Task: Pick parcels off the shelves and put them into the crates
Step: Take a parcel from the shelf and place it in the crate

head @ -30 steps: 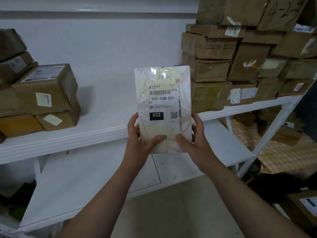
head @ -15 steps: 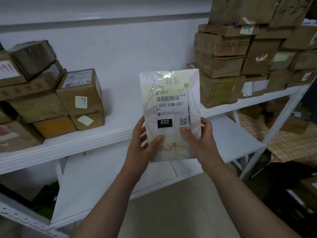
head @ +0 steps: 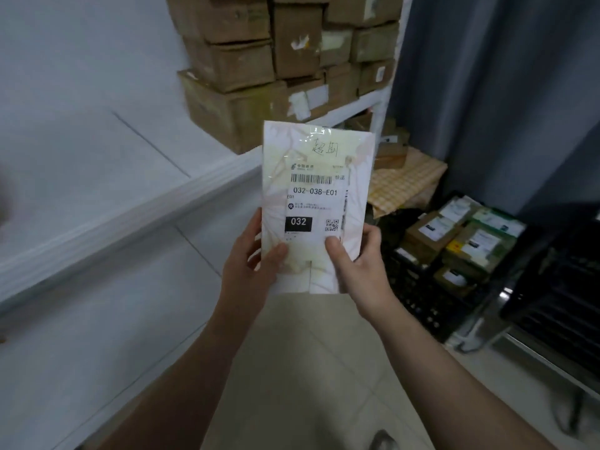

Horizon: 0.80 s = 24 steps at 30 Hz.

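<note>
A flat pale parcel (head: pixel 316 177) with a label reading 032-038-E01 is held upright in front of me. My left hand (head: pixel 250 264) grips its lower left edge, thumb across the front. My right hand (head: pixel 355 264) grips its lower right edge the same way. To the right, on the floor, a black crate (head: pixel 422 293) holds several labelled parcels (head: pixel 454 235). The white shelf (head: pixel 136 209) runs along the left, its near stretch bare.
Stacked brown cardboard boxes (head: pixel 259 60) fill the shelf's far end. A checked cloth (head: pixel 402 183) covers things under the shelf. Another dark crate (head: pixel 558 297) stands at the right edge, before a grey curtain (head: pixel 503 76). Pale tiled floor (head: pixel 308 368) lies below my arms.
My view has swung right, away from the boxes on the left of the shelf; the crates on the floor have come into view. Both hands still hold the parcel upright.
</note>
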Tool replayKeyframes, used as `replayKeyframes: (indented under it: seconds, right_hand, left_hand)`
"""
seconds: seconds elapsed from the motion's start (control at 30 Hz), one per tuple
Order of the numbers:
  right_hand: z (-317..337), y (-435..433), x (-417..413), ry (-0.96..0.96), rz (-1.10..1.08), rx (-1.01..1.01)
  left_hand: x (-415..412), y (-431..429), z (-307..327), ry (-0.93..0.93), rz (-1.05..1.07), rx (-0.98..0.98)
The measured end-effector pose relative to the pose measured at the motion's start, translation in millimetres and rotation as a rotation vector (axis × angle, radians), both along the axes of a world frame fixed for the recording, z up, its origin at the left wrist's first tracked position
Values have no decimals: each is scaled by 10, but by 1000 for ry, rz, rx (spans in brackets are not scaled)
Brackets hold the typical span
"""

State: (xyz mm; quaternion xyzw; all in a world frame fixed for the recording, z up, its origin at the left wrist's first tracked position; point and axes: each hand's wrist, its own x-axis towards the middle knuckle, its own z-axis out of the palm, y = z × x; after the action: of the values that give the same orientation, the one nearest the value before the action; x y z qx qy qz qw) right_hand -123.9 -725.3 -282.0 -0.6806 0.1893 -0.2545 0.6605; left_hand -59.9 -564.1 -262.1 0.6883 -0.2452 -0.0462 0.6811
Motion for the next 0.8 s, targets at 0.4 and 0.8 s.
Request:
replayKeyframes:
  seconds: [0.4, 0.8]
  right_hand:
    - [-336, -2182, -1249, 259, -312, 109]
    - [-678, -3547, -1710, 413, -522, 290]
  left_hand:
    - [-642, -2552, -571, 168, -491, 81]
    - [-910, -4251, -1055, 340, -567, 278]
